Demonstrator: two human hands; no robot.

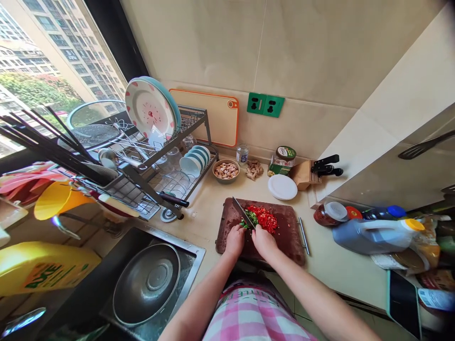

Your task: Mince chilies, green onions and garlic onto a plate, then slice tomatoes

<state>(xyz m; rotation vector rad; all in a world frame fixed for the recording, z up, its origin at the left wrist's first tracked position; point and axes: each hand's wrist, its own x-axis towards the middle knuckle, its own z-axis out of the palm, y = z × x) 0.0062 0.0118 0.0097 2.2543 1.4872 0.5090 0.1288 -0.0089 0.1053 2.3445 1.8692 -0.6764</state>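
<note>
On the counter lies a dark brown cutting board (287, 237) with a pile of chopped red chili (265, 217) and some green vegetable (250, 219). My right hand (263, 241) is closed round the handle of a knife (242, 211), whose blade points up and left over the green pieces. My left hand (235, 239) is curled on the board beside the blade, its fingertips pressing on the green vegetable.
Dish rack (159, 156) with plates and bowls stands at left above a sink (188, 255) holding a metal pan (147, 283). Bowl of garlic (226, 171), ginger (254, 169), jar (282, 160), white lid (282, 187), knife block (309, 173) at the back. Sauce bottles (377, 234) at right.
</note>
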